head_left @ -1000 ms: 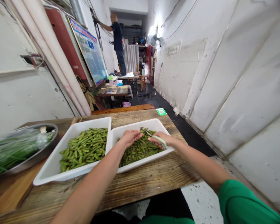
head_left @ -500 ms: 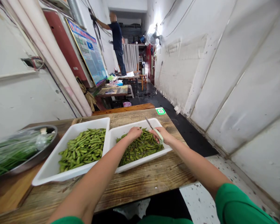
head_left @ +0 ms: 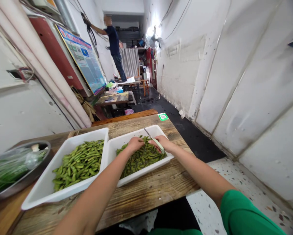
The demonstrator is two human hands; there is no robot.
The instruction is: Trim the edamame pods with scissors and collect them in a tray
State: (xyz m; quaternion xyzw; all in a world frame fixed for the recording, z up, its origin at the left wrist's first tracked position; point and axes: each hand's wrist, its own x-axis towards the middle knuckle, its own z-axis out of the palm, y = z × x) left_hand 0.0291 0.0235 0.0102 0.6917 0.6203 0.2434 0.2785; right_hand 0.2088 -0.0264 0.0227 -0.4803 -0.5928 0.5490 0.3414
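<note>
On the worktop point(head_left: 158, 192), from left to right, stand a bowl point(head_left: 32, 176), a left tub point(head_left: 38, 192) and a right tub point(head_left: 111, 157), both holding pods point(head_left: 80, 163).

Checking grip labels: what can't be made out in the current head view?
Head view:
Left hand: its own back hides whether the fingertips pinch anything.
Scissors: handle partly covered by the right hand.
Right tray: bottom covered by pods.
Metal bowl: cut off by left edge.
Poster: text too small.
</note>
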